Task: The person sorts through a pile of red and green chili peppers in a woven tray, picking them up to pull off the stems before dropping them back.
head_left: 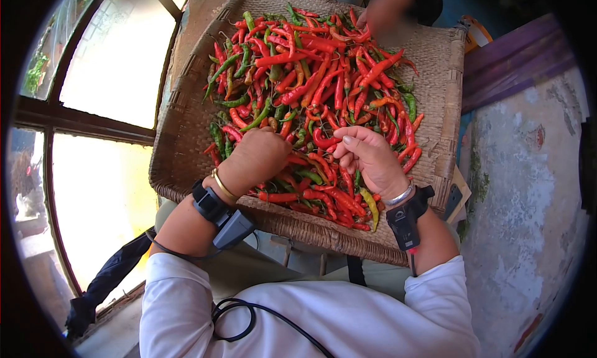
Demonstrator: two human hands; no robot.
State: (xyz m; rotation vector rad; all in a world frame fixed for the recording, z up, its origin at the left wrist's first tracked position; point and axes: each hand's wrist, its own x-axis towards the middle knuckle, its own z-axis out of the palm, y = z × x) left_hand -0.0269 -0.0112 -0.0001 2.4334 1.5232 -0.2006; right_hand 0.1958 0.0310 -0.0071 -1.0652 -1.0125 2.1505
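Sunlit window panes (106,65) glare on my left and a mottled, peeling wall (528,190) rises on my right, with a broad square tray of woven brown cane (186,134) propped between them above my lap. Long red, orange and green chili peppers (311,90) lie heaped across most of the weave, thickest at the middle and running down to my wrists. My left hand (258,156) rests knuckles-up on the near edge of the heap, fingers curled under and out of sight, so I cannot tell whether they grip anything. My right hand (367,156) sits just beside it, thumb and fingertips pressed together on a single red pepper (323,140) at the heap's near side. These pods look light, thin-skinned and bendy, likely to bruise if squeezed; the stalk end seems the safest hold. Bare weave shows along the left and right margins, giving room to slide pods aside, and low raised rims keep them in. Another person's hand (382,13) reaches in at the far edge, well apart from mine.
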